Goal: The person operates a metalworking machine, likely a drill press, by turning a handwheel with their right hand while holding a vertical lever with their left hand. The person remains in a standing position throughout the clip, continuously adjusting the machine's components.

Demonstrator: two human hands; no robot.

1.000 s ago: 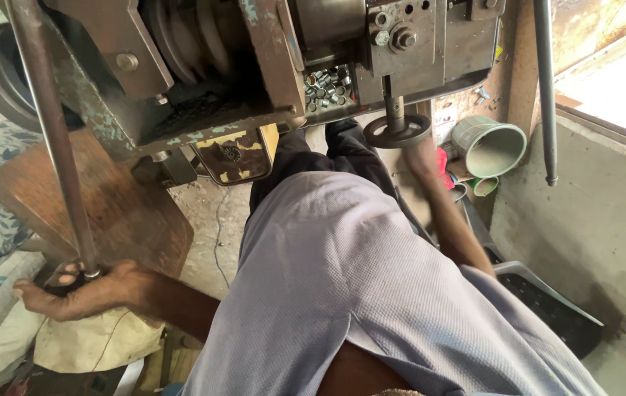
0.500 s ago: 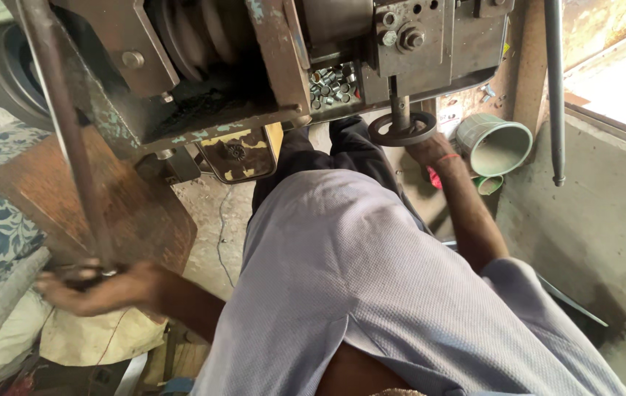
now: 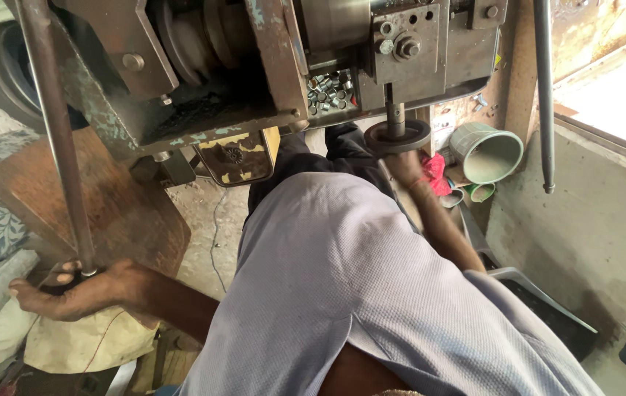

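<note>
Overhead, in the head view, the left hand [image 3: 71,293] is seen at the lower left, its fingers curled around the black knob at the bottom end of a long metal lever [image 3: 53,139]. The lever rises steeply to the machine body [image 3: 203,66] at the top of the frame. The right hand [image 3: 403,165] is raised to the round black die plate [image 3: 398,136] beneath the short vertical spindle; whether its fingers are spread or pinched cannot be told, as they are hidden under the plate. A tray of small metal pieces [image 3: 331,89] is set just left of the spindle. A pale green cup [image 3: 486,152] lies on its side near the right hand.
</note>
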